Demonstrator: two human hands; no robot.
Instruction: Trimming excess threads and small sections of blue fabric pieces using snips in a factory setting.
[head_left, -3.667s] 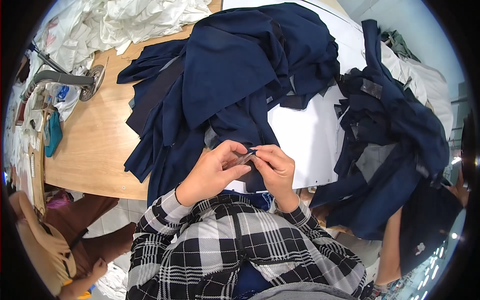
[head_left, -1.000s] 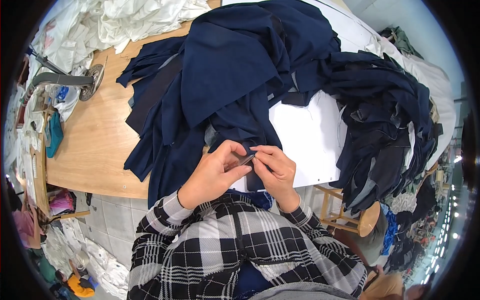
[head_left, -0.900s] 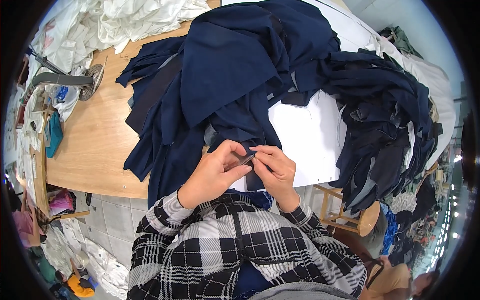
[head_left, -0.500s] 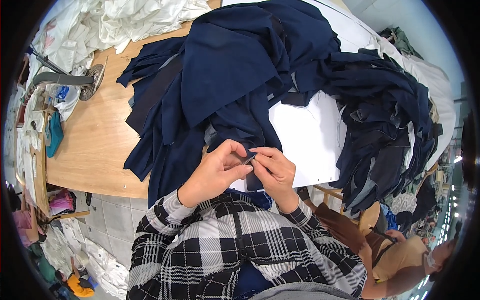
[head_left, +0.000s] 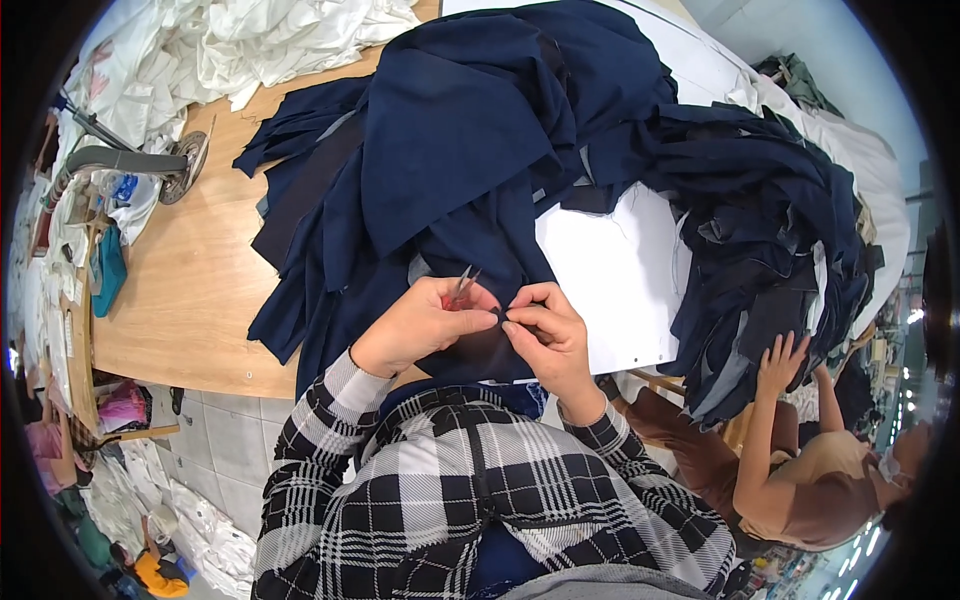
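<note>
In the head view, the small red-handled metal snips (head_left: 462,287) in the left hand (head_left: 425,325) have been swung up, apparently clear of the dark cloth edge (head_left: 499,316), which is pinched by the fingers of that hand and the right hand (head_left: 555,345) near the large navy fabric heap (head_left: 450,150). Right of that heap, a tangled navy-and-grey pile (head_left: 760,230) is now touched by a co-worker's hand (head_left: 780,365); space beyond the snips is filled by the heap's folds.

Now holds the snips (head_left: 461,287) blades-up in the left hand (head_left: 420,322) (earlier angled toward the right hand (head_left: 552,338)), with a co-worker's hand (head_left: 780,364) newly laid on the navy heap (head_left: 765,225) at the right side.
</note>
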